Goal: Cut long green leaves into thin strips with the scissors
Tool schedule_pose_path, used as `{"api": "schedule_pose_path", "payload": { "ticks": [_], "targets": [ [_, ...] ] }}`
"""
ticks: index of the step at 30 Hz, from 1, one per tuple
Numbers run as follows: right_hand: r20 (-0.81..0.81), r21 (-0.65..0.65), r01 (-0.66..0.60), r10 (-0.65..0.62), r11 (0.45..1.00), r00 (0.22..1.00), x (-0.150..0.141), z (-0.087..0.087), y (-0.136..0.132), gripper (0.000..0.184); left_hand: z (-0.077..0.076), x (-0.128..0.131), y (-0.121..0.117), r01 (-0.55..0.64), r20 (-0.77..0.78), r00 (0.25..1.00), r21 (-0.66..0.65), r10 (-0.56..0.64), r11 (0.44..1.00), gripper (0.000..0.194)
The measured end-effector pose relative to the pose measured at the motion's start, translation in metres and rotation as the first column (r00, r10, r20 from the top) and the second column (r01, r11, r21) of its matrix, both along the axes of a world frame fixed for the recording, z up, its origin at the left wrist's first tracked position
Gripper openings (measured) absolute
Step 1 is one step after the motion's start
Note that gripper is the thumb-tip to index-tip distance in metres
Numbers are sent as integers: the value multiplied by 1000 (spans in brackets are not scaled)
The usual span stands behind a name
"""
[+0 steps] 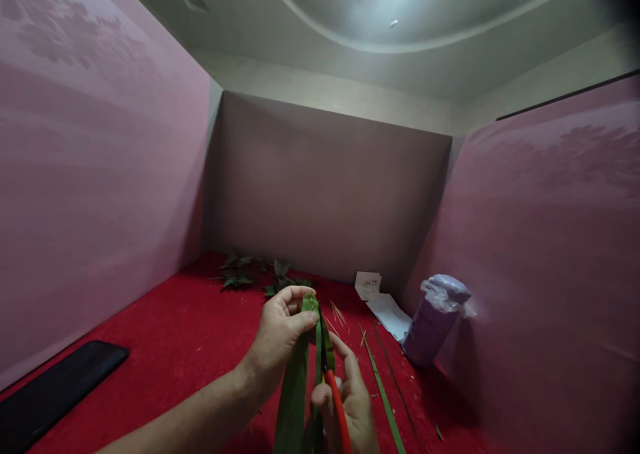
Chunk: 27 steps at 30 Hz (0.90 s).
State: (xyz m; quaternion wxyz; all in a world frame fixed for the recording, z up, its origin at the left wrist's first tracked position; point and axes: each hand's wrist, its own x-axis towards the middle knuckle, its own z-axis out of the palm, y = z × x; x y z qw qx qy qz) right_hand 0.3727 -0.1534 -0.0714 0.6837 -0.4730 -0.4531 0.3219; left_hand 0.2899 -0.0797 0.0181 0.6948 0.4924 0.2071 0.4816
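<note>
A long green leaf (293, 394) hangs from my left hand (280, 331), whose thumb and fingers pinch its folded upper end. My right hand (353, 397) is closed around the red handle of a pair of scissors (340, 407). The dark blades point upward along the leaf's right side, close to my left fingertips. A narrow leaf strip lies against the blades, and whether they are cutting at this instant cannot be made out. The lower end of the leaf runs out of the picture at the bottom.
Red cloth (185, 347) covers the table between pink walls. Leafy sprigs (237, 271) lie at the back, thin wooden sticks (339, 313) in the middle. Papers (390, 314) and a purple plastic-wrapped roll (433, 327) stand right. A cut green strip (383, 394) lies right; a black flat object (65, 391) left.
</note>
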Motion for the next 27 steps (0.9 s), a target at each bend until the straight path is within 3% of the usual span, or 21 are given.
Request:
{"api": "schedule_pose_path", "payload": {
  "ticks": [8,16,21,27],
  "targets": [
    [107,-16,62,-60,998,992,1,3,-4,95,-1,-1,0,4,-22,1000,-1,-4,1000,34],
    [85,-13,57,-56,998,995,1,0,0,96,-1,-1,-1,-2,-34,999,0,2,1000,35],
    [-8,18,-3,3,1000,1000,0,3,-1,88,-1,-1,-1,14,-34,999,-5,-14,1000,35],
    [-13,-40,64,-65,997,998,1,5,-1,88,-1,-1,-1,15,-38,999,-5,-15,1000,34]
  ]
}}
